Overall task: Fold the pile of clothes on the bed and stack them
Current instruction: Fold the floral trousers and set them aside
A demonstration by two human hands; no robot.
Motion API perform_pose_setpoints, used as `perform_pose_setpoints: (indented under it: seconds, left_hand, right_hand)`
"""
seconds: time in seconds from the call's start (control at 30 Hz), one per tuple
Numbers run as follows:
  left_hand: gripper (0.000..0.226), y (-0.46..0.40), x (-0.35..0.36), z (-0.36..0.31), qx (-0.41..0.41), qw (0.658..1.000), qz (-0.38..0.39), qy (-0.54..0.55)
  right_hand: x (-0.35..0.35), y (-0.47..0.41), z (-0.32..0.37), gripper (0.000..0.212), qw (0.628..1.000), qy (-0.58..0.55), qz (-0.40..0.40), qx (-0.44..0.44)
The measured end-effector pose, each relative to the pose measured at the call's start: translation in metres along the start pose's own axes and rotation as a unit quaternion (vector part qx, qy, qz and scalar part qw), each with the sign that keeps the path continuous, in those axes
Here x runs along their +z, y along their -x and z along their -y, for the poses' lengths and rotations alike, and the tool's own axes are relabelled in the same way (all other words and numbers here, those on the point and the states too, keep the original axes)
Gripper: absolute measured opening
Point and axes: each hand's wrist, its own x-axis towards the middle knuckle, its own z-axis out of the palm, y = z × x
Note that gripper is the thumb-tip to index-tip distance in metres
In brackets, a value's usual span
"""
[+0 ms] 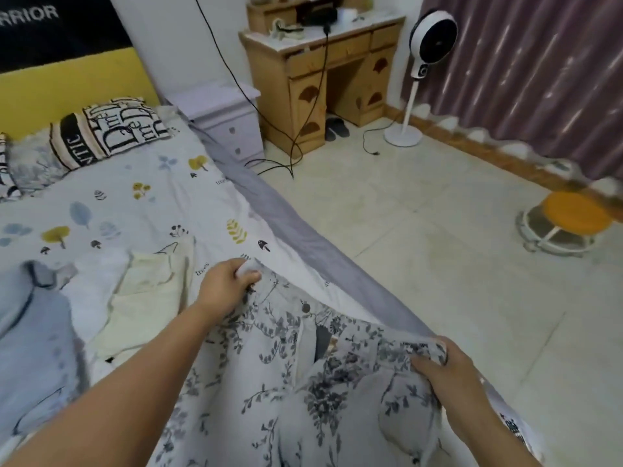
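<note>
While both hands grip it, the floral garment lies spread on the bed between them. The left hand pinches its far corner at 11 o'clock; the right hand clutches its bunched edge at 3 o'clock, by the bed's side. A cream garment lies at 9 o'clock of the left hand, with a blue garment beyond it.

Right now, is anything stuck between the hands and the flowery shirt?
No. Both hands already grip the white garment with grey flower print: the left hand pinches its far edge, the right hand its near edge. Nothing visible lies between them and the cloth.
</note>
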Motion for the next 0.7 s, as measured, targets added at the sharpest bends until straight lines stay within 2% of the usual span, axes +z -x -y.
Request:
perform_pose_setpoints:
  seconds: [0.1,0.17,0.23,0.27,0.3,0.33,0.47,0.53,0.6,0.63,0.7]
  left_hand:
    - [0.022,-0.030,0.030,0.008,-0.001,0.999,-0.041,-0.019]
    - [0.009,-0.040,0.054,0.025,-0.026,0.998,-0.028,-0.047]
    - [0.048,-0.041,0.077,0.053,-0.080,0.987,0.017,-0.136]
    - [0.061,-0.038,0.086,0.067,-0.108,0.977,0.042,-0.177]
    - [0.066,-0.035,0.093,0.084,-0.131,0.967,0.059,-0.210]
    - [0.063,-0.030,0.098,0.098,-0.159,0.959,0.070,-0.223]
    - [0.047,-0.017,0.111,0.139,-0.236,0.921,0.092,-0.296]
    - [0.033,-0.018,0.117,0.143,-0.218,0.914,0.093,-0.329]
    - [0.010,-0.022,0.123,0.142,-0.158,0.935,0.068,-0.309]
    - [0.005,-0.024,0.126,0.140,-0.117,0.953,0.036,-0.277]
    - [0.007,-0.027,0.132,0.131,-0.044,0.974,-0.048,-0.217]
  right_hand:
    - [0.008,-0.037,-0.018,0.017,0.999,-0.020,-0.031,-0.018]
    - [0.017,-0.057,-0.043,0.018,0.999,-0.005,-0.033,-0.012]
    - [0.027,-0.072,-0.072,0.038,0.998,0.047,-0.021,0.040]
    - [0.031,-0.077,-0.087,0.039,0.994,0.081,-0.020,0.070]
    - [0.034,-0.079,-0.098,0.031,0.990,0.106,-0.022,0.096]
    - [0.036,-0.081,-0.109,0.025,0.985,0.120,-0.028,0.117]
    - [0.043,-0.090,-0.136,0.033,0.981,0.116,-0.031,0.154]
    - [0.044,-0.095,-0.137,0.028,0.981,0.131,-0.056,0.130]
    - [0.039,-0.099,-0.135,0.012,0.980,0.150,-0.102,0.076]
    - [0.035,-0.100,-0.134,0.013,0.979,0.147,-0.135,0.049]
    - [0.030,-0.098,-0.128,0.011,0.972,0.152,-0.179,0.009]
